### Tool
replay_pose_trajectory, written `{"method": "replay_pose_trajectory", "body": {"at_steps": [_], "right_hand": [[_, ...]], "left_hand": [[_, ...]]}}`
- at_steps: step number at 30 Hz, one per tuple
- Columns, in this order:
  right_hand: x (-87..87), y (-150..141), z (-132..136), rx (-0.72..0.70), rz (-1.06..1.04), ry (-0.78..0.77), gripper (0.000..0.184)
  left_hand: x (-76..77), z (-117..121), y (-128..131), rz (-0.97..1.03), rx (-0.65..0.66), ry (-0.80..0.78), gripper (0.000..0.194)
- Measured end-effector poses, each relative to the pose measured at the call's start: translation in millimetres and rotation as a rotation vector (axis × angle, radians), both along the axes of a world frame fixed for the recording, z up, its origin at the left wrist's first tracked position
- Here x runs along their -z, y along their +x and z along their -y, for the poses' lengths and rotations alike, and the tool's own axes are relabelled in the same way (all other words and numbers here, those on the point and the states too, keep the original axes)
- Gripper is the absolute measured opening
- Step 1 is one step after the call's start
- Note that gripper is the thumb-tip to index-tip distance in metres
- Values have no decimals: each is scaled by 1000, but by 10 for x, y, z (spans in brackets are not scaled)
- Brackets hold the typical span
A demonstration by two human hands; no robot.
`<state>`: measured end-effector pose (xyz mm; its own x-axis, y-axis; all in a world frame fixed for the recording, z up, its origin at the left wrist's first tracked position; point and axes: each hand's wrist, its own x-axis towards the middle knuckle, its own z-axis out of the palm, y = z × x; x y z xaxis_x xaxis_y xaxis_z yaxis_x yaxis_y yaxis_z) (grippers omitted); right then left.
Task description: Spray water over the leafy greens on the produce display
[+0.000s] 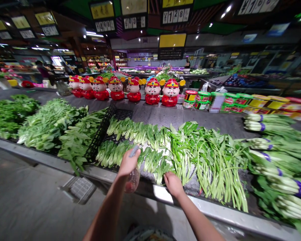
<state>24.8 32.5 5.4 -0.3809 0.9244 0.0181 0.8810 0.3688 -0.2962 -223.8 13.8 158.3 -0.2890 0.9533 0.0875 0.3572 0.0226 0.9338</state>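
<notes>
My left hand [128,162] is wrapped round a clear spray bottle [132,181] with a grey head, held above the front row of bok choy [112,153]. Part of the bottle is hidden by that hand. At the front edge of the display, my right hand [174,184] has its curled fingers on a small head of bok choy [161,170]. A second row of bok choy [132,131] lies behind. Long-stemmed leafy greens [213,160] are spread just right of my right hand.
A black plastic crate divider [100,134] separates leafy greens [48,122] on the left. Bundles with purple tape [288,184] lie right. Red figurines [152,92] and stacked cans [203,99] line the back. A metal rail [205,209] runs along the front; a grey basket [79,188] is below.
</notes>
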Motion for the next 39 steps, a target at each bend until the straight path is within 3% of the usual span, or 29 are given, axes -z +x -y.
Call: {"method": "replay_pose_trajectory", "body": {"at_steps": [7, 16, 26, 39], "right_hand": [[6, -3, -8, -4, 4, 13, 42], [26, 4, -6, -4, 2, 13, 42], [42, 14, -11, -15, -19, 16, 42], [29, 15, -12, -15, -23, 0, 44]], "left_hand": [[134, 22, -34, -18, -2, -30, 39], [-121, 81, -164, -94, -98, 67, 44], [10, 92, -380, -124, -135, 16, 44], [-162, 68, -627, -187, -216, 76, 39]]}}
